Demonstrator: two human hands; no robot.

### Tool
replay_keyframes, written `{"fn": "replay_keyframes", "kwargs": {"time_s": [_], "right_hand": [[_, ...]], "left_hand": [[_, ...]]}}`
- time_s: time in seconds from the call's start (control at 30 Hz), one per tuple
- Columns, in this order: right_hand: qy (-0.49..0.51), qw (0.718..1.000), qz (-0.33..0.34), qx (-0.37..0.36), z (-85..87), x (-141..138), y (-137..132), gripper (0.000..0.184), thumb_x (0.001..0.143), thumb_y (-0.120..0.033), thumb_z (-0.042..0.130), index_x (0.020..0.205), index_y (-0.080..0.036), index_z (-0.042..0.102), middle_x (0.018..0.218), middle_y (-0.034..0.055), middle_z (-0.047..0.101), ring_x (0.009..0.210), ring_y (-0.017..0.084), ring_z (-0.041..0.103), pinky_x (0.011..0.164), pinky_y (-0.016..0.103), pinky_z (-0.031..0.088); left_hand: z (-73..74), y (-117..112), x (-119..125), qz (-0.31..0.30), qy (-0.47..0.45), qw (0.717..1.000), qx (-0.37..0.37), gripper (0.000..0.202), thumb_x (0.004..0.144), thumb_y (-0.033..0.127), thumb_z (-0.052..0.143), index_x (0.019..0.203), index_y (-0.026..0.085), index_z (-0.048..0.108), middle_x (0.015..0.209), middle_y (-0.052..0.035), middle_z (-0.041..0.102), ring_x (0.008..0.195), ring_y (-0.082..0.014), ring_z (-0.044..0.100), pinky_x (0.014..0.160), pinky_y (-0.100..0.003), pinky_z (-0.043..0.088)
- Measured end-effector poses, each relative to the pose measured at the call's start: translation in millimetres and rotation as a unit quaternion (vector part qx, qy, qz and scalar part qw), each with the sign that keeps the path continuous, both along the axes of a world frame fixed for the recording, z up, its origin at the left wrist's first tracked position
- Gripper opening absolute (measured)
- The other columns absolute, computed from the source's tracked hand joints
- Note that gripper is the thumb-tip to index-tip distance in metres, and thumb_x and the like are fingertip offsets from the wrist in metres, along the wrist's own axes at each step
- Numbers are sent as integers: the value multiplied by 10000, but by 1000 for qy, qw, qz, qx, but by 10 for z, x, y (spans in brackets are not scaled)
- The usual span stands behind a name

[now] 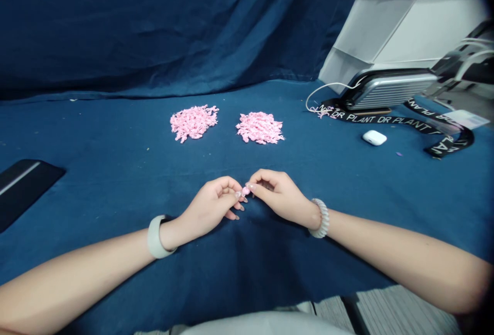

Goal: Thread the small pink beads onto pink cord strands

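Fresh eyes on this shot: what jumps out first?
A heap of small pink pieces and a matching heap sit side by side on the dark blue cloth, above the hands. The left hand and right hand meet at centre, fingertips around a tiny pink piece. At upper right, a black "DR PLANT" lanyard lies near a white earbud case.

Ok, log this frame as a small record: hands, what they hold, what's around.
left hand: pinching a small pink piece; pale band on wrist
right hand: pinching the same piece; coiled white bracelet on wrist
ahead: left heap and right heap of pink pieces, apart
surface: dark blue cloth
far right: white earbud case, black DR PLANT lanyard
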State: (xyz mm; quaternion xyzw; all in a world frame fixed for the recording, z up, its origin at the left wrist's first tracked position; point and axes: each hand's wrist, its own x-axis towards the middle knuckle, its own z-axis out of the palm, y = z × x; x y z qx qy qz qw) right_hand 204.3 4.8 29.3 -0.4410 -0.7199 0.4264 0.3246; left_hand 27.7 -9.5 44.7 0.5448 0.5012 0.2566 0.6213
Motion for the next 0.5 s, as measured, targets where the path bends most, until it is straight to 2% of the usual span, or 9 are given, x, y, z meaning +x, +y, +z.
{"fn": "replay_keyframes", "kwargs": {"time_s": [0.23,0.5], "right_hand": [[2,1000,-4,-3,-5,0,2,224,827,-310,483,747,-125,580,711,7,589,638,52,497,601,157,382],[8,1000,-5,-3,-3,0,-3,235,827,-317,487,740,-119,578,692,8,575,627,49,480,589,154,370]], "left_hand": [[4,-1,-5,6,-6,1000,-6,212,772,330,520,854,134,521,803,-13,569,675,-72,579,532,-164,513],[18,-4,16,-11,29,999,-6,267,749,371,554,834,121,518,758,-23,580,673,-77,581,532,-151,502]]}}
